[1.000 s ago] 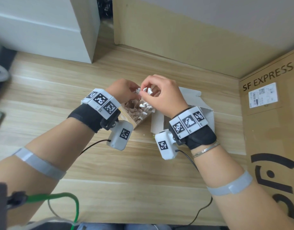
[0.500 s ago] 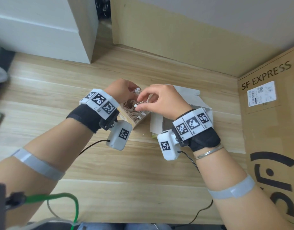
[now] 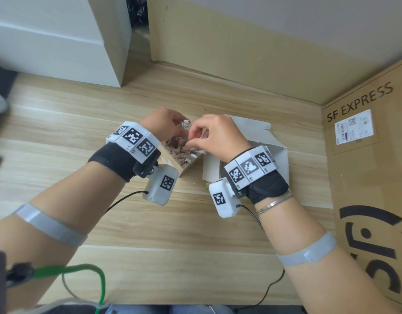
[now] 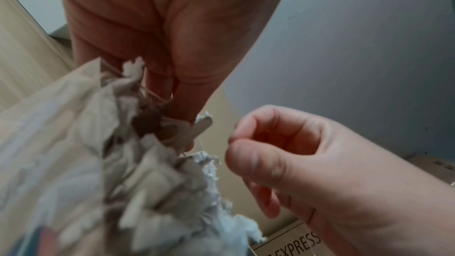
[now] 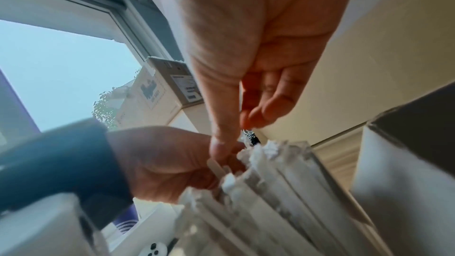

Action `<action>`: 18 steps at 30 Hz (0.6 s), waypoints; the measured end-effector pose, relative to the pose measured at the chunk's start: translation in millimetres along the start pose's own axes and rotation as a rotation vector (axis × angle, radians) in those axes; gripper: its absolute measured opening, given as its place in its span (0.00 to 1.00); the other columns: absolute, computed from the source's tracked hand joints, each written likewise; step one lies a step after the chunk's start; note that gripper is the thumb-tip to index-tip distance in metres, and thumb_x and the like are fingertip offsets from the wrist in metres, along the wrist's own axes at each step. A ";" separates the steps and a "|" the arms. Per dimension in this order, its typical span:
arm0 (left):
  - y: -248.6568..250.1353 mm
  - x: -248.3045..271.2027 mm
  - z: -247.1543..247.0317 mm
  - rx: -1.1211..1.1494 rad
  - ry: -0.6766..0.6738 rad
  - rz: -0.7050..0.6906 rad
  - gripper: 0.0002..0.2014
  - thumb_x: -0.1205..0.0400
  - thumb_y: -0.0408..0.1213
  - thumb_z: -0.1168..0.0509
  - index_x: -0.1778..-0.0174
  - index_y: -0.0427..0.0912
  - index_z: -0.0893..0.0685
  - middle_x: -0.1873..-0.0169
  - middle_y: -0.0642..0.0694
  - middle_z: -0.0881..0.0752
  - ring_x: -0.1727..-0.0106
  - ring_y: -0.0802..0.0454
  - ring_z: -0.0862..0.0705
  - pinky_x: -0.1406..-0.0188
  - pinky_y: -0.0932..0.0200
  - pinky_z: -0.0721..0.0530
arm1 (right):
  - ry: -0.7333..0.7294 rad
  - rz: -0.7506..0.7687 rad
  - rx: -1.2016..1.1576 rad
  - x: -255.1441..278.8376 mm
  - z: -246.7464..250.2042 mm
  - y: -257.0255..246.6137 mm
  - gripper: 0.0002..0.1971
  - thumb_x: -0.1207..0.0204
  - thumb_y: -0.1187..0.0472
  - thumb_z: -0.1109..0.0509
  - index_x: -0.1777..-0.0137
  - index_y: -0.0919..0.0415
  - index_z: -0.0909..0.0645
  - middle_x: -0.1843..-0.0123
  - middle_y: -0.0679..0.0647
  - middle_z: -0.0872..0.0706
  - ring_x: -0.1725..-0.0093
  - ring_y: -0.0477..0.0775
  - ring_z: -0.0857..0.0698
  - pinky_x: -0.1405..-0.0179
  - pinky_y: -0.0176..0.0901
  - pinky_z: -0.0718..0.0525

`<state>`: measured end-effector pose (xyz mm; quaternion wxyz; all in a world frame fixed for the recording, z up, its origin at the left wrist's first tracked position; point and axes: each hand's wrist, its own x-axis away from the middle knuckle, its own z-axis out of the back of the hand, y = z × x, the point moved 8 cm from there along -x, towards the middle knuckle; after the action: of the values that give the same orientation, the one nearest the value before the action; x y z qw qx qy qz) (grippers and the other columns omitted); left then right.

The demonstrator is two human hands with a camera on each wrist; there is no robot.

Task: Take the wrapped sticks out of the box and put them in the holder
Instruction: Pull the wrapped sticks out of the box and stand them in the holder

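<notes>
With the left hand (image 3: 164, 125) gripping the small open brown cardboard box (image 3: 172, 163) above the wooden tabletop (image 3: 150, 223), the right hand (image 3: 214, 135) pinches among its white paper-wrapped sticks (image 3: 184, 150); extraction seems underway, needing one stick drawn clear next.

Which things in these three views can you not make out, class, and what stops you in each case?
- Head view: the bottom of the holder is hidden by the left hand and its wrist camera.
- Head view: the inside of the white box is covered by the right hand.
- Left wrist view: the wrapped sticks are blurred; they cannot be counted.
- Right wrist view: whether the right hand's fingertips pinch a stick is unclear.
</notes>
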<state>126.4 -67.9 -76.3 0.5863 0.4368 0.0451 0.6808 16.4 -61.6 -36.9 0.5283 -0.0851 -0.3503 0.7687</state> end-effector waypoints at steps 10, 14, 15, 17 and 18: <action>9.0 3.5 -4.2 -0.015 -0.007 -0.011 0.23 0.22 0.38 0.32 0.30 0.44 0.22 0.31 0.42 0.20 0.31 0.46 0.21 0.43 0.60 0.26 | 0.001 -0.156 0.032 -1.6 -10.8 22.1 0.07 0.36 0.56 0.20 0.68 0.50 0.17 0.70 0.42 0.22 0.68 0.43 0.24 0.60 0.42 0.22; 16.4 7.8 -8.1 -0.022 -0.015 -0.023 0.22 0.21 0.37 0.34 0.30 0.46 0.24 0.30 0.43 0.21 0.34 0.45 0.20 0.49 0.60 0.25 | 0.016 -0.166 0.015 2.1 -1.8 26.2 0.04 0.32 0.55 0.23 0.65 0.51 0.16 0.66 0.46 0.17 0.63 0.48 0.19 0.58 0.41 0.20; 19.1 8.6 -9.1 -0.018 -0.015 -0.028 0.22 0.21 0.37 0.34 0.29 0.46 0.24 0.29 0.43 0.22 0.35 0.45 0.19 0.50 0.61 0.25 | 0.030 -0.172 0.013 4.1 1.6 28.4 0.04 0.31 0.55 0.24 0.64 0.52 0.15 0.65 0.47 0.16 0.62 0.48 0.19 0.60 0.40 0.22; 26.6 10.1 -10.3 -0.020 -0.002 -0.042 0.22 0.20 0.36 0.36 0.29 0.47 0.24 0.29 0.45 0.22 0.38 0.46 0.18 0.53 0.62 0.24 | 0.055 -0.185 0.021 8.4 8.4 34.2 0.04 0.29 0.55 0.26 0.63 0.53 0.15 0.65 0.47 0.17 0.63 0.47 0.21 0.65 0.37 0.26; 30.9 10.6 -10.2 -0.022 0.009 -0.051 0.21 0.20 0.36 0.36 0.29 0.47 0.24 0.29 0.45 0.22 0.43 0.46 0.16 0.56 0.63 0.23 | 0.062 -0.192 0.025 9.9 10.9 37.1 0.04 0.28 0.55 0.26 0.63 0.53 0.16 0.65 0.46 0.18 0.63 0.47 0.21 0.67 0.35 0.28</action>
<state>97.1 -64.0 -59.1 0.6081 0.4258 0.0512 0.6680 -21.2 -65.1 -49.7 0.6112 -0.0681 -0.3309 0.7158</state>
